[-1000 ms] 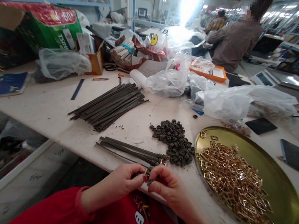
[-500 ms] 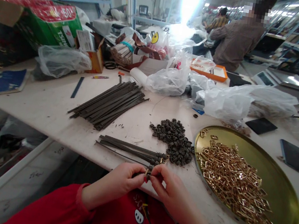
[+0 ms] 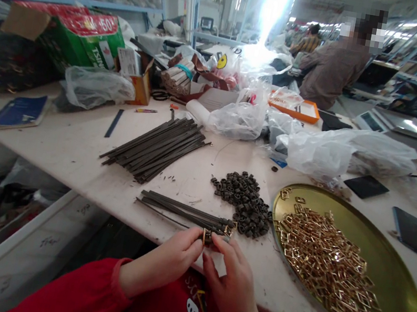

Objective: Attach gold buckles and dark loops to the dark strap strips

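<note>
My left hand and my right hand meet at the near table edge, both pinched on a dark strap end with a small gold buckle. Just beyond them lies a short row of dark straps with buckles fitted. A bigger bundle of plain dark straps lies further back on the left. A heap of small dark loops sits right of centre. A round gold tray holding several gold buckles stands at the right.
Clear plastic bags, a green and red carton, a blue notebook, an orange tray and two dark phones crowd the back and right. Another person sits at a far bench.
My hands have lifted slightly toward the table edge, still pinching the buckle and strap. The camera view shifted a little down and right.
</note>
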A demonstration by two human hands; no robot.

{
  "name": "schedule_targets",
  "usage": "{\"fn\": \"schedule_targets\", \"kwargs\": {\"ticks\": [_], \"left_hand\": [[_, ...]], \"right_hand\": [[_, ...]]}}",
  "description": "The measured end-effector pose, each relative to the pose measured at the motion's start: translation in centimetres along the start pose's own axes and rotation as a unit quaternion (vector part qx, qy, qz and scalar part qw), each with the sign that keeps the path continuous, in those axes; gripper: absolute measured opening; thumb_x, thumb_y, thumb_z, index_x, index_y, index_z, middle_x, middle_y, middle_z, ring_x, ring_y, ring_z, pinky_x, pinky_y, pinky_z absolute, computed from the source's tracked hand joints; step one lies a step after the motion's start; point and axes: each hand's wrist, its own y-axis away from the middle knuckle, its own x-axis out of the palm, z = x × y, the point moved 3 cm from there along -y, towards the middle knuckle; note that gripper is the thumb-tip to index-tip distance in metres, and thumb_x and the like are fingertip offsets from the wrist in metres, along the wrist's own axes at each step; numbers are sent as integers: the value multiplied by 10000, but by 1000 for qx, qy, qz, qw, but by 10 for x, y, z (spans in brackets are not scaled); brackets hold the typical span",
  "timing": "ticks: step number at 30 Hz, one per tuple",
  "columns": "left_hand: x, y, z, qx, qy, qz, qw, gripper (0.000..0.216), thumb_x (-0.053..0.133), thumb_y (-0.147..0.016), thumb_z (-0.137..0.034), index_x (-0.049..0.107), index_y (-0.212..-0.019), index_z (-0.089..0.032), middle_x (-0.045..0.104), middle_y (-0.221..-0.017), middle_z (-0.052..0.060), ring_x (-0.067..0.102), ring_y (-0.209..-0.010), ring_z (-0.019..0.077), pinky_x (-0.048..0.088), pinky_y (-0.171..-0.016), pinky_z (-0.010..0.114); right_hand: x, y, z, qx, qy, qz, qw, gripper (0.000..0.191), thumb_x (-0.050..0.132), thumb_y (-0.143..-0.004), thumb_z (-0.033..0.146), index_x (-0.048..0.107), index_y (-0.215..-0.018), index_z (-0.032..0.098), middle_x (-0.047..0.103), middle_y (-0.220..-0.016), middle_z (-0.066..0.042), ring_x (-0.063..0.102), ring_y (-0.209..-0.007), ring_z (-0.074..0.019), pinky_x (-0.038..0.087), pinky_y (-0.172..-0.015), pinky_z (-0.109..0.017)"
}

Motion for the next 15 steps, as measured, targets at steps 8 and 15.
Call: {"fn": "schedule_targets", "kwargs": {"ticks": [8, 15], "left_hand": [[0, 1, 4, -11, -4, 0, 1000, 194, 289, -816, -153, 474, -763, -170, 527, -760, 7, 471, -728, 145, 380, -685, 247], [-4, 6, 11, -15, 37, -18, 999, 319, 354, -843, -184, 432, -1146, -121, 607, -856, 33, 537, -801, 149, 404, -770, 259]], "right_hand": [[3, 3, -4, -62, 54, -5, 997, 264, 472, -853, 144, 596, -1077, 202, 668, -971, -105, 622, -899, -217, 514, -763, -341], [-5, -6, 1, 81, -106, 0, 991, 87, 543, -797, 181, 610, -759, 222, 668, -820, -41, 617, -790, -190, 488, -722, -316]]}}
